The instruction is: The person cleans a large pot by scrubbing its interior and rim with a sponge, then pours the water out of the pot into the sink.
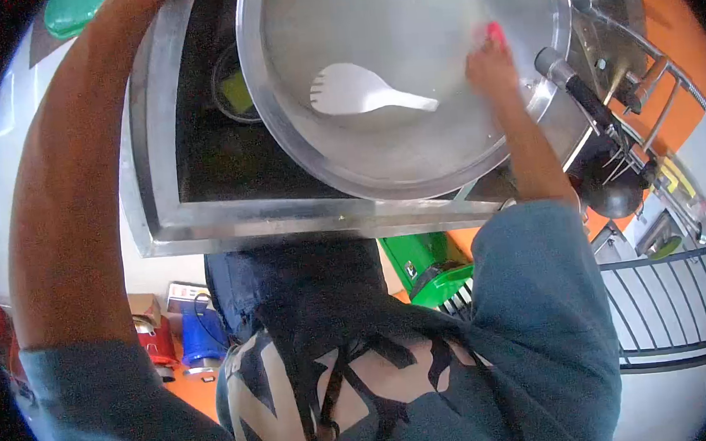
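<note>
My right hand [490, 69] is inside a large round metal basin [316, 169], near its right wall. Its fingers are closed around a small bright pink thing [495, 35], blurred, whose kind I cannot make out. Cloudy liquid seems to cover the basin's bottom. To the left of that hand lies a white spatula-like server [351, 92] with a toothed end and a short handle. Past the top edge of the view my left arm [68, 185] reaches out of sight, so my left hand is hidden.
The basin rests over a metal-framed sink [228, 218]. A bowl with a yellow-green sponge [238, 93] sits left of it. A spray nozzle [556, 66] hangs at the right rim. Below are a green bin [427, 268], a blue container [203, 336] and a wire rack [666, 304].
</note>
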The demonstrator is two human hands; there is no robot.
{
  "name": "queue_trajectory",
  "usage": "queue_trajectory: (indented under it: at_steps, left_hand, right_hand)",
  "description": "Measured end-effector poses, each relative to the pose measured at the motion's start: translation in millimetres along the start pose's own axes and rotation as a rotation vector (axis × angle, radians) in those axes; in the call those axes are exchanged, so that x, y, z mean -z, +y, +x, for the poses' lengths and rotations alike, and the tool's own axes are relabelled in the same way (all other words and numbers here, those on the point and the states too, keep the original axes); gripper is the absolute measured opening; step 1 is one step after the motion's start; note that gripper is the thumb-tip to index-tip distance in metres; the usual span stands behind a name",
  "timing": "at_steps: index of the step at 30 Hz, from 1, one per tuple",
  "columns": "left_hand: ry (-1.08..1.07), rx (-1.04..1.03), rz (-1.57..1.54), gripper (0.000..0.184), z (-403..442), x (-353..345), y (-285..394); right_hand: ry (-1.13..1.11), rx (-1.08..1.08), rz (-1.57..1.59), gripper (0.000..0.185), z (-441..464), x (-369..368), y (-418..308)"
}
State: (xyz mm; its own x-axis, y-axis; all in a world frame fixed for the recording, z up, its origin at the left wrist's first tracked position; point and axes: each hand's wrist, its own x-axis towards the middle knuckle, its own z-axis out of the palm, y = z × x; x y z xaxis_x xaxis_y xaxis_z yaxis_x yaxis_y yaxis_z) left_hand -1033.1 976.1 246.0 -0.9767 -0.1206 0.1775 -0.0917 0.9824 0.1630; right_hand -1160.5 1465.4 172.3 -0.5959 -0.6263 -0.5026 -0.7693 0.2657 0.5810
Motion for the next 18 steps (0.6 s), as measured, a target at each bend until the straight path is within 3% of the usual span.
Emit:
queue_trajectory:
  at_steps: [2,6,12,18]
  left_hand:
    - [-0.005,0.012,-0.008,0.05,0.0,1.4,4.4]
    - [-0.018,0.051,-0.036,0.05,3.2,8.5,6.1]
    - [-0.003,-0.031,-0.049,0.049,5.5,6.0,2.4]
    - [0.001,-0.112,0.069,0.057,7.2,-8.2,-10.4]
  right_hand:
    - [-0.808,0.25,0.096,0.053,-2.6,65.5,-25.8]
    - [-0.347,0.036,0.01,0.052,-33.0,15.6,-74.4]
    - [-0.059,-0.141,-0.726,0.053,31.0,-23.0,-19.4]
    - [-0.052,-0.333,0.253,0.05,124.7,8.6,-31.8]
